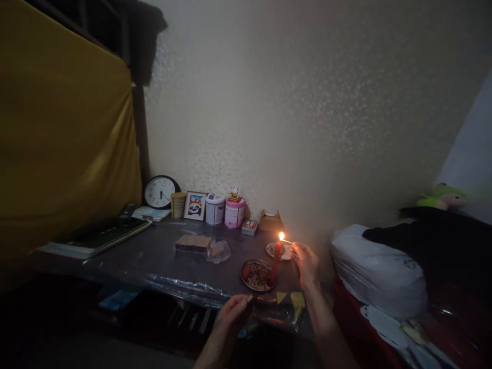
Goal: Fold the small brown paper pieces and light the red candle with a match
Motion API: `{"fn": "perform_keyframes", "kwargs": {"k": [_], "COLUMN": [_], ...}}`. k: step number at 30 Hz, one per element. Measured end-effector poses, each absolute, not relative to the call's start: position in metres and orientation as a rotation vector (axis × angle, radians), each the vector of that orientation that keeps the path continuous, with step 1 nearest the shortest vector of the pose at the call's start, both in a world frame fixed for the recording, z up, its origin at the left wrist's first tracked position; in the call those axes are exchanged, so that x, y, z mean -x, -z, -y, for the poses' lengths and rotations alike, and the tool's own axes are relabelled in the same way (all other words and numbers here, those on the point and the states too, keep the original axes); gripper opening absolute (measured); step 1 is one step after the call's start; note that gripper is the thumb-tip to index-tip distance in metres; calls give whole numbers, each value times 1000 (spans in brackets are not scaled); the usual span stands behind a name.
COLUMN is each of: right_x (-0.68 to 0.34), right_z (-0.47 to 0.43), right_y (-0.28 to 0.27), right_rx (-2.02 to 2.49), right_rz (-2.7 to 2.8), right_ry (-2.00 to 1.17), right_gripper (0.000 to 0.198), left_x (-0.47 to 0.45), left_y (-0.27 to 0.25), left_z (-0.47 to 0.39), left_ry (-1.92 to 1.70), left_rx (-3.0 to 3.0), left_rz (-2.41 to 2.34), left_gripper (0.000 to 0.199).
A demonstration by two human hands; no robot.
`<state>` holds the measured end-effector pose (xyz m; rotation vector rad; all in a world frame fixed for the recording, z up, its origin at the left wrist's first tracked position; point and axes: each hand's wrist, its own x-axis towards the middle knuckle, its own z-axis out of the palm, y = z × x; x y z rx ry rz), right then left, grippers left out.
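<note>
My right hand (pixel 304 259) pinches a thin matchstick (pixel 288 242), its tip at the flame (pixel 282 236) on top of a red candle (pixel 276 256). The candle stands upright, leaning slightly, on a round metal plate (pixel 246 283) whose surface is covered with dark reddish bits. Low in front of the plate, my left hand (pixel 231 312) is closed on what looks like a matchbox (pixel 249 298); only a small pale end of it shows between thumb and fingers. A second plate (pixel 270 252) lies behind the candle, near my right fingertips.
On the plastic-covered table (pixel 161 256) lie a ribbed tan pack (pixel 193 243) and a crumpled clear bag (pixel 220 251). Along the wall stand a clock (pixel 161 192), a framed panda picture (pixel 195 206), tins (pixel 234 214) and a cardboard box (pixel 271 221). A white bag (pixel 376 266) bulges at right.
</note>
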<state>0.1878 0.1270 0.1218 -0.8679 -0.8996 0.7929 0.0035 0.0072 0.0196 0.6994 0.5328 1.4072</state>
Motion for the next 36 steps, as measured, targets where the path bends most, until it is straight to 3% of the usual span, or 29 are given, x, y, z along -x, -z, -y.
{"fn": "perform_keyframes", "kwargs": {"k": [8, 18, 24, 30, 36], "right_x": [-193, -243, -274, -298, -304], "right_z": [-122, -60, -55, -48, -62], "right_y": [-125, -195, -177, -172, -149], "right_rx": [790, 567, 1029, 892, 1010], "right_rz": [834, 965, 1219, 1175, 1179], "right_ry": [-906, -943, -605, -625, -687], "right_gripper": [19, 16, 24, 39, 18], "left_x": [-5, -3, -6, -7, -8], "left_y": [-14, -18, -7, -12, -18], "left_z": [-11, -4, -12, -11, -6], "left_ry": [-1410, -1408, -1440, -1421, -1417], "left_rx": [-695, -696, -691, -690, -667], "left_rz": [-527, -486, -504, -514, -508], "left_gripper": [22, 16, 19, 19, 19]}}
